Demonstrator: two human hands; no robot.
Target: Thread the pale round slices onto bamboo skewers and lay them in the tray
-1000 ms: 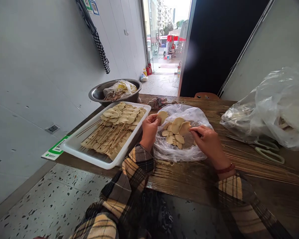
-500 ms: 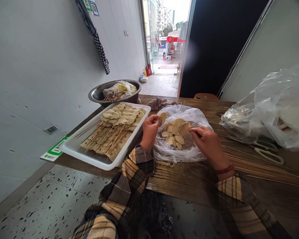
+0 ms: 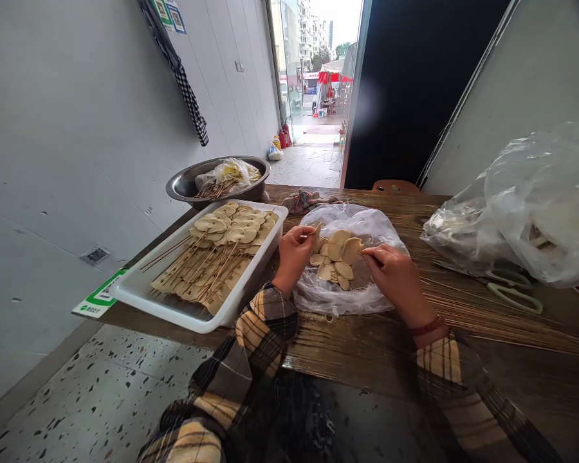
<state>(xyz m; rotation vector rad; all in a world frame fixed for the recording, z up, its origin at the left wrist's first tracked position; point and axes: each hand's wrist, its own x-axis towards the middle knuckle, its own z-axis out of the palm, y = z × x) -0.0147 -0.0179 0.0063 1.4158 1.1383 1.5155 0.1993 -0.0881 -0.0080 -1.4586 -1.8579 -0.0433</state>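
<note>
Beige slices (image 3: 338,254), white tray (image 3: 137,287), brown streaked table (image 3: 347,350), plaid sleeve (image 3: 263,321) — yellow and black, dark red bracelet (image 3: 428,326), black-and-white checked cloth (image 3: 192,103), grey speckled floor (image 3: 120,386)

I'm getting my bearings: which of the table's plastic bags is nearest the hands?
The middle bag, open around pale round slices; another bag sits in the metal basin, the big bag at far right.

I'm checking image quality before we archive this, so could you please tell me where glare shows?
Head view: washed-out sky beyond the doorway; a hazy spot on the black panel; bright glints on the central plastic bag and the bag at far right.
</note>
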